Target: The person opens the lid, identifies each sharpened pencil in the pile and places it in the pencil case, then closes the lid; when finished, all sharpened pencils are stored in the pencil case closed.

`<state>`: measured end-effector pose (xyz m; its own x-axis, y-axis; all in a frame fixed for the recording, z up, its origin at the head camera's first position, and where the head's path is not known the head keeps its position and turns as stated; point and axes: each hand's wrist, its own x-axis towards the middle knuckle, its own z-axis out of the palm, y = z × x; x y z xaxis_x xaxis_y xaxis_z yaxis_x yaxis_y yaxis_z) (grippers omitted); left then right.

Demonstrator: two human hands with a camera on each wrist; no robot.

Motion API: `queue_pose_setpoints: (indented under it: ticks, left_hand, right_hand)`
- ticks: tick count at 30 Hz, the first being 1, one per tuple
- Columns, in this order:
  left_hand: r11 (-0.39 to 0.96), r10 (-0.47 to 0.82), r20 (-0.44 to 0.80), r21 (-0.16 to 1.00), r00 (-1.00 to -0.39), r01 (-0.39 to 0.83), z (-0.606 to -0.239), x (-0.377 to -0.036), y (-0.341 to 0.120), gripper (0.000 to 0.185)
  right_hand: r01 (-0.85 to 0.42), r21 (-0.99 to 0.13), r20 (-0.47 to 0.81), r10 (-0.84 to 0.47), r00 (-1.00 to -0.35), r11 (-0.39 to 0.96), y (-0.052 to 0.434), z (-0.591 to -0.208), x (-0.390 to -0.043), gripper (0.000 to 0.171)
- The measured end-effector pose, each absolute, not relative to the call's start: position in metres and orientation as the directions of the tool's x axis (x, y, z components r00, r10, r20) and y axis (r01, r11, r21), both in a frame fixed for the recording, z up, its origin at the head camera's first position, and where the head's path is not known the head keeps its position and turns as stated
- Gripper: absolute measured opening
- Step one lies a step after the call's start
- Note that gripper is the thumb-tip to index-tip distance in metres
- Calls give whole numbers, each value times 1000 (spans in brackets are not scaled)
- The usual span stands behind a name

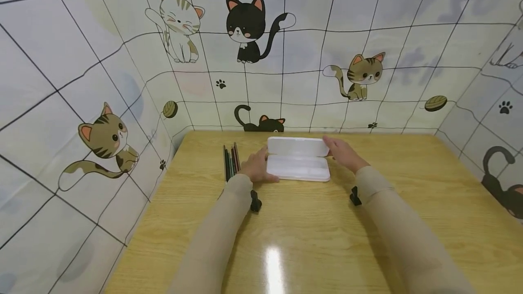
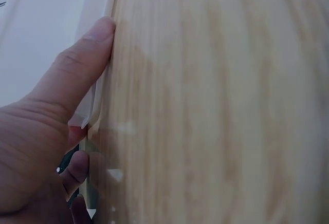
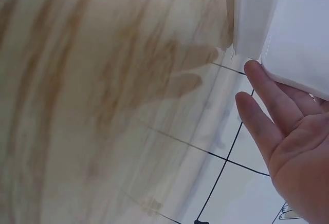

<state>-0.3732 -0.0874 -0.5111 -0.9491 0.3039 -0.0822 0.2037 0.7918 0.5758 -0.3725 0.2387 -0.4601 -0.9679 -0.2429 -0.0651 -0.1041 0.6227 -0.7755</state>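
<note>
Steadying the open white case [image 1: 298, 168] on the counter [image 1: 302, 226], L hand [image 1: 256, 167] holds its left end, thumb along the near edge, other fingers partly curled, prob. so the base won't slide. R hand [image 1: 345, 153] has fingers nearly straight & slightly spread, touching the raised lid [image 1: 298, 146] at its R end, apparently to control its tilt. Slim pencils [image 1: 231, 163] lie just L of case, prob. for easy reach; lower ends hidden by sleeve [image 1: 239, 190].

I read no text, label, brand or number in any of the three views; faint bluish marks [image 1: 414, 60] on the wall covering [image 1: 310, 76] are too blurred to make out.
</note>
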Motion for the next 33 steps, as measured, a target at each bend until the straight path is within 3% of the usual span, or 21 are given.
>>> queue_pose_setpoints:
  ticks: [5,18,33]
  left_hand:
    - [780,298,-87,597,-951,189,-511,-375,-89,137]
    - [780,292,-84,597,-953,187,-511,-374,-88,140]
    - [793,284,-77,579,-956,189,-508,-374,-86,147]
  right_hand:
    - [-72,-786,-98,-239,-966,614,237,-459,-378,79]
    - [-32,-763,-117,-187,-975,646,234,-459,-388,92]
    - [-38,-772,-107,-188,-976,635,231,-456,-393,85]
